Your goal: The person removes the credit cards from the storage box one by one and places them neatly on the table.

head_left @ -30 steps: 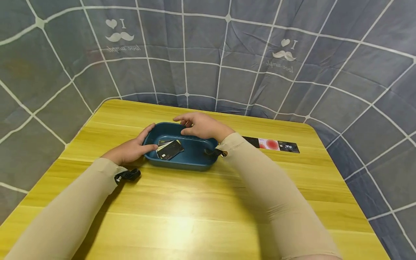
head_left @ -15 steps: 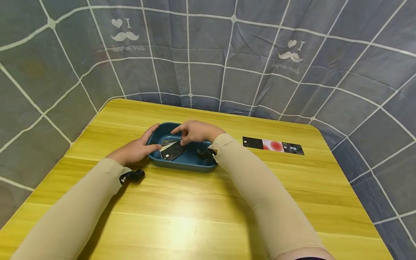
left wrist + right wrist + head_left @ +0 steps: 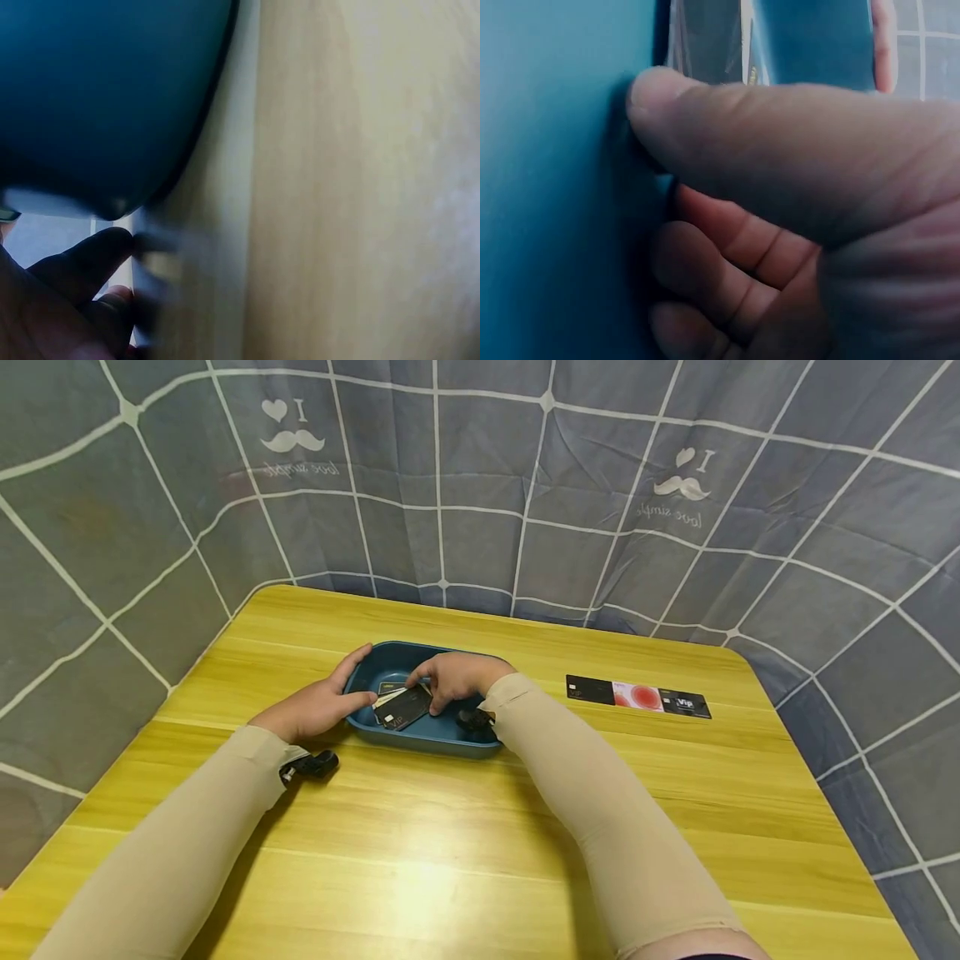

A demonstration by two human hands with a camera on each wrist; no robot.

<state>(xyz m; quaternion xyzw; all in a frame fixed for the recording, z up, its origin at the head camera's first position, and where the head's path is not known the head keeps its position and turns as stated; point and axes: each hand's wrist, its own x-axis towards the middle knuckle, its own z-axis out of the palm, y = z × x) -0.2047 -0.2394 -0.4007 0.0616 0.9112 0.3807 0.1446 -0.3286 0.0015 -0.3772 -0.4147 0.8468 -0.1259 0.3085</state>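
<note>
Currently we rest our left hand (image 3: 315, 703), fingers mostly straight, on the blue tray (image 3: 420, 742) at its nine-o'clock end. Our right hand (image 3: 457, 678) pinches a black card (image 3: 405, 707) between thumb and index finger, atop a fanned pile (image 3: 387, 688) toward nine o'clock inside; three cards (image 3: 637, 697) lie outside at three o'clock.

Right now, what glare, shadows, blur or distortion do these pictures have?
Head view: bright glare on the yellow wood-grain table, shadows beneath both beige sleeves, bowed grid lines on the grey fabric backdrop. Left wrist view: the rounded dark-blue tray looks soft, the left hand darkly shadowed. Right wrist view: the right hand looms large; the thin flat cards behind it look blurred.
</note>
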